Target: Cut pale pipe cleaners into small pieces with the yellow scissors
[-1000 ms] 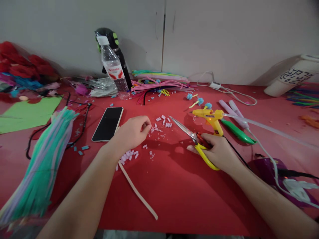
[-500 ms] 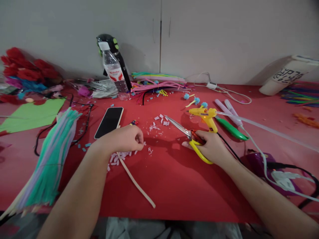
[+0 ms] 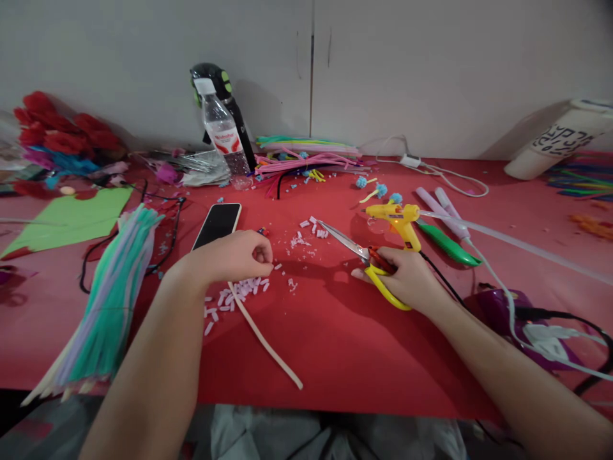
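Note:
My right hand (image 3: pixel 412 276) grips a pair of scissors (image 3: pixel 345 241) by the yellow and red handles. The blades look closed or nearly so, pointing away to the left at a few short lavender pieces (image 3: pixel 322 234). My left hand (image 3: pixel 249 255) is bent over with thumb and fingertips pinched together; whatever is between them, if anything, is too small to make out. Just below it lies a scattered pile of short lavender cuttings (image 3: pixel 242 292). A cream pipe cleaner (image 3: pixel 268 342) extends from that pile toward the table's front edge.
A phone (image 3: pixel 215 223) lies behind my left wrist. A pipe-cleaner bundle (image 3: pixel 108 306) is at left. A yellow glue gun (image 3: pixel 396 218), green tool (image 3: pixel 450 246) and purple power strip (image 3: pixel 498 303) with cables sit right. Bottles (image 3: pixel 223 137) stand at the back.
My left hand has shifted slightly left and away, uncovering more of the lavender cuttings. My right hand keeps the scissors in nearly the same place. The whole view has moved a little.

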Motion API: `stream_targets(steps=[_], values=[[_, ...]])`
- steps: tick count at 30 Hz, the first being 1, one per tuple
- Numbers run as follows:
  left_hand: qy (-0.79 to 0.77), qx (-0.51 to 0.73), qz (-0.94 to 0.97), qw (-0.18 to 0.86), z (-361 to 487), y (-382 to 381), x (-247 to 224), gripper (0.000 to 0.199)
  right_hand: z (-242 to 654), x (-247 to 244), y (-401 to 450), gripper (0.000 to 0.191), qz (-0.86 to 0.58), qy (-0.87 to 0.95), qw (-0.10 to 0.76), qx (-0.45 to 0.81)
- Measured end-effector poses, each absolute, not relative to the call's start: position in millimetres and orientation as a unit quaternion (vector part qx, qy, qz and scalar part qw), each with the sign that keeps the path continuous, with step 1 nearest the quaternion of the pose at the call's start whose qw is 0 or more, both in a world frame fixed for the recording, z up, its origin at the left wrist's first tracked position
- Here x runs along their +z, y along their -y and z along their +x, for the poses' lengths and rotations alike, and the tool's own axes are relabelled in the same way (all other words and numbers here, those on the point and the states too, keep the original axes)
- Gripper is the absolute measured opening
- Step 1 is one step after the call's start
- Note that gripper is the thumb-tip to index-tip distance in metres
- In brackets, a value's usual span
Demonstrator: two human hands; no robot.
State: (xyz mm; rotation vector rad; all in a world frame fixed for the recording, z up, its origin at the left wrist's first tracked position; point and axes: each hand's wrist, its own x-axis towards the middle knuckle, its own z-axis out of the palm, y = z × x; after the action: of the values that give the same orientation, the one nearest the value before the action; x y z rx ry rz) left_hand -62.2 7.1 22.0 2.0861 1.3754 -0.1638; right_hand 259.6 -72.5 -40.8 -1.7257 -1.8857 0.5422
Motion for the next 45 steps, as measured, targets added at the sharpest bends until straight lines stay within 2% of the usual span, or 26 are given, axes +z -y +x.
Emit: stream_targets(steps=[8,16,23,32,35,39,41,45], values=[[-0.516,-0.070,0.795,0.310,-51.6,-10.6,10.2,0.020,260.2,-42.7,72.7,0.054,-0.640,0.698,0.251,0.199],[-0.516,-0.115,0.771,0.355,-68.5,-9.1,25.7,0.023,260.8,-43.5,72.7,0.057,-0.633,0.705,0.258,0.193],[-0.542,-0.075,0.783,0.296,-66.8,-9.5,30.3,0.024,259.9,-43.1,72.6,0.055,-0.636,0.703,0.251,0.195],[-0.511,-0.121,0.789,0.318,-69.7,-9.7,22.8,0.019,260.2,-42.1,73.4,0.057,-0.635,0.705,0.250,0.193],[-0.512,-0.051,0.813,0.271,-62.6,-10.1,24.2,0.024,260.9,-43.1,72.4,0.056,-0.636,0.701,0.254,0.198],[-0.523,0.131,0.827,0.161,-39.2,-17.3,11.6,0.025,260.8,-44.3,71.1,0.056,-0.647,0.689,0.259,0.199],[-0.529,0.164,0.817,0.161,-26.2,-22.9,1.3,0.024,260.8,-44.4,71.0,0.055,-0.649,0.688,0.258,0.197],[-0.553,0.140,0.802,0.175,-8.0,-32.8,-15.0,0.021,261.0,-44.2,71.4,0.053,-0.651,0.687,0.253,0.199]])
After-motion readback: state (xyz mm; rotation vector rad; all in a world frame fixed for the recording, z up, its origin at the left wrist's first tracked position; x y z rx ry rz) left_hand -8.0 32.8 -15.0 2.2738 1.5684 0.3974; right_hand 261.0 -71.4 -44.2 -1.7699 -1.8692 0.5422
